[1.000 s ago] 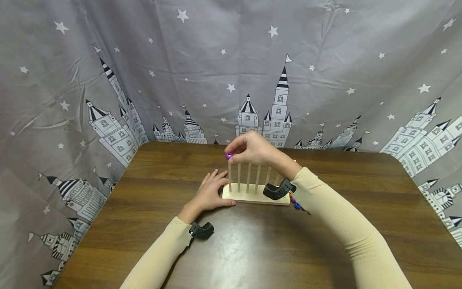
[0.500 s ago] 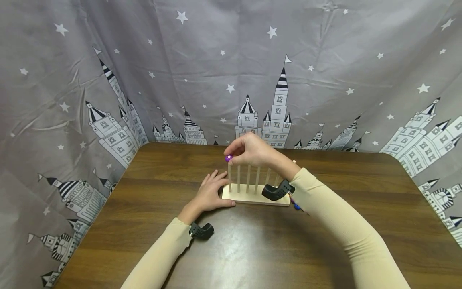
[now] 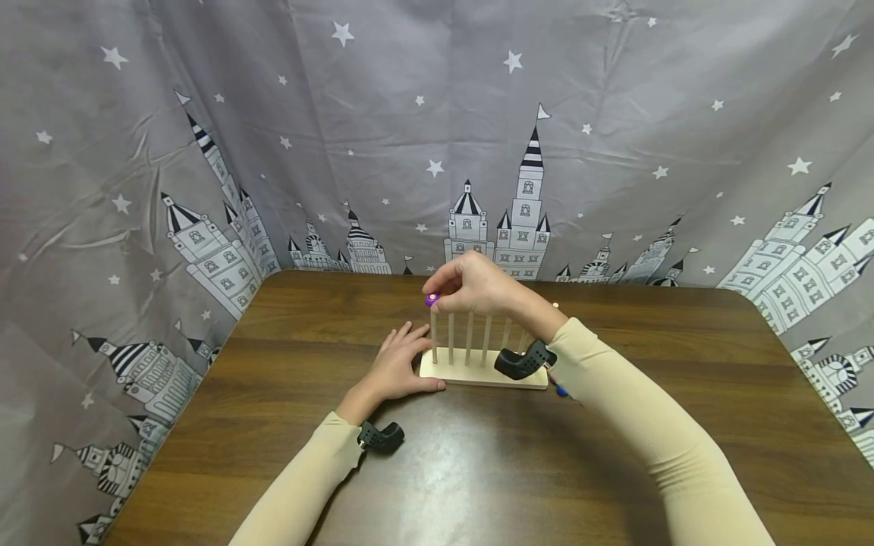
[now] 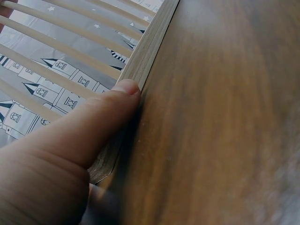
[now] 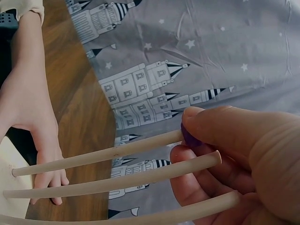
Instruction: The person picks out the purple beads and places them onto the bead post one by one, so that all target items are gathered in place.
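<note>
A wooden peg stand (image 3: 478, 374) with several upright pegs stands on the table in the head view. My right hand (image 3: 476, 283) pinches a small purple ring (image 3: 431, 300) between thumb and fingertips at the top of the leftmost peg (image 3: 434, 334). The peg's tip shows inside the ring's hole. In the right wrist view the purple ring (image 5: 190, 137) is mostly hidden by the fingers. My left hand (image 3: 398, 362) rests at the stand's left end, fingers straight and spread. Its thumb (image 4: 105, 115) touches the front edge of the base in the left wrist view.
A blue ring (image 3: 561, 390) lies on the table just right of the stand, partly hidden by my right sleeve. The brown wooden table (image 3: 307, 318) ends at a grey curtain (image 3: 382, 136) printed with castles and stars.
The purple ring has come down slightly onto the tip of the leftmost peg, my right hand with it. The left hand keeps its place on the stand.
</note>
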Tool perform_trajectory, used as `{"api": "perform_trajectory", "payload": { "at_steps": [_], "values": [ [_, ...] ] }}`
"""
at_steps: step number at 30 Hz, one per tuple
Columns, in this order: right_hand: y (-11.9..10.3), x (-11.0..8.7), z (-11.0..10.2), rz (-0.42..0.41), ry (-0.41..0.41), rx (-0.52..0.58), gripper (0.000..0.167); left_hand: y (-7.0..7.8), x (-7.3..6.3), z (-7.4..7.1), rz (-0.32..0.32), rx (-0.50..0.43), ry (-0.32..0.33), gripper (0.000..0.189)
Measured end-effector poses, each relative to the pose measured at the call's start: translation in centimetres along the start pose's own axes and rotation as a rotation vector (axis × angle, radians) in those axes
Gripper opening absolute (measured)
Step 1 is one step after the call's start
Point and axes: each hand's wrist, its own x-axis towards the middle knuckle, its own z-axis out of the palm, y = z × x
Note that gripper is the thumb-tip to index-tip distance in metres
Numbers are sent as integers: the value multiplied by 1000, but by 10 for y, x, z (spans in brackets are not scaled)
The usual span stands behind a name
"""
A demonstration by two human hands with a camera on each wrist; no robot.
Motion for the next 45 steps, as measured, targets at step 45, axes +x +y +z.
{"api": "perform_trajectory", "payload": {
  "at_steps": [45],
  "values": [
    [4, -14, -18, -35, 121, -4, 22, -2, -1, 3, -7, -11, 9, 70]
  ]
}}
